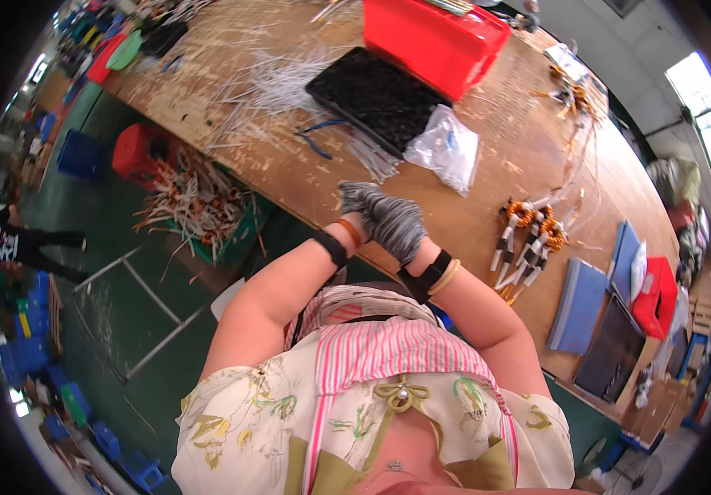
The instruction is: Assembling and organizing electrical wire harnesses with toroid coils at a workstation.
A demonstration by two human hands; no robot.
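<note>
My left hand (353,198) and my right hand (397,227), both in grey knitted gloves, come together at the near edge of the wooden table (297,177). The right hand is curled and laid against the left, with its fingers bent inward. Much of the left hand is covered by the right, so its fingers are hard to read. Whatever may lie between the two hands is hidden. Just beyond them are blue-handled pliers (316,142) and a clear plastic bag (444,148) of small white pieces.
A black tray (380,95) of dark small parts sits before a red bin (434,41), beside scattered white strips (285,82). Copper-coloured coils with wires (533,231) lie to the right, near blue folders (578,305). A green crate (227,239) of wired coils stands left, below table height.
</note>
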